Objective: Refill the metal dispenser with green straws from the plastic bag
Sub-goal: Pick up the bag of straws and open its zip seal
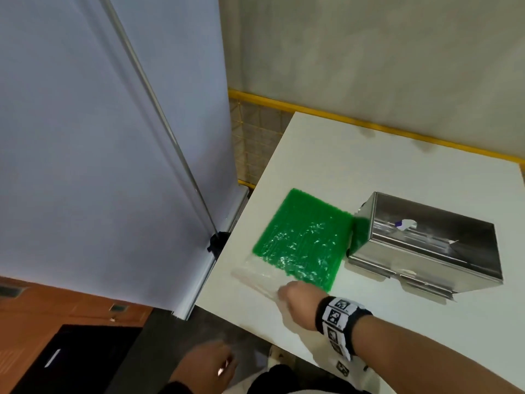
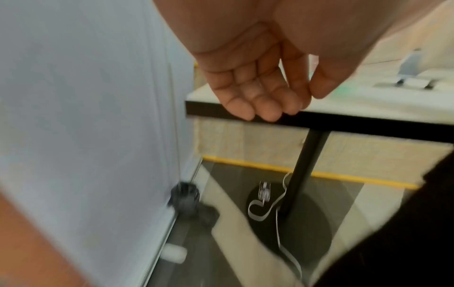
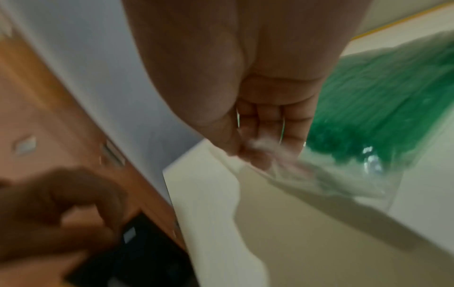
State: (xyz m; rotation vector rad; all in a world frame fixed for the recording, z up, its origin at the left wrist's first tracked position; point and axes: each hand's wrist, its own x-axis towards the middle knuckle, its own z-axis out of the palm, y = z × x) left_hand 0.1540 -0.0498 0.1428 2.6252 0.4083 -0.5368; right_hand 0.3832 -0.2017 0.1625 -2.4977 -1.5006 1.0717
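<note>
A clear plastic bag (image 1: 264, 275) packed with green straws (image 1: 304, 237) lies flat on the white table (image 1: 369, 155). Its far corner touches the left end of the metal dispenser (image 1: 426, 243), a steel box lying to the right. My right hand (image 1: 294, 298) grips the bag's empty near end; in the right wrist view the fingers (image 3: 267, 128) curl round the crumpled plastic (image 3: 290, 165) beside the green straws (image 3: 383, 108). My left hand (image 1: 210, 365) hangs below the table's near-left corner, and its fingers (image 2: 255, 97) are loosely curled and hold nothing.
A tall pale panel (image 1: 99, 137) with a metal rail and a black caster (image 2: 184, 196) stands close on the left. A yellow-edged barrier (image 1: 369, 127) runs behind the table. The table rests on a black pedestal leg (image 2: 307, 167). Orange flooring (image 1: 42, 308) lies at lower left.
</note>
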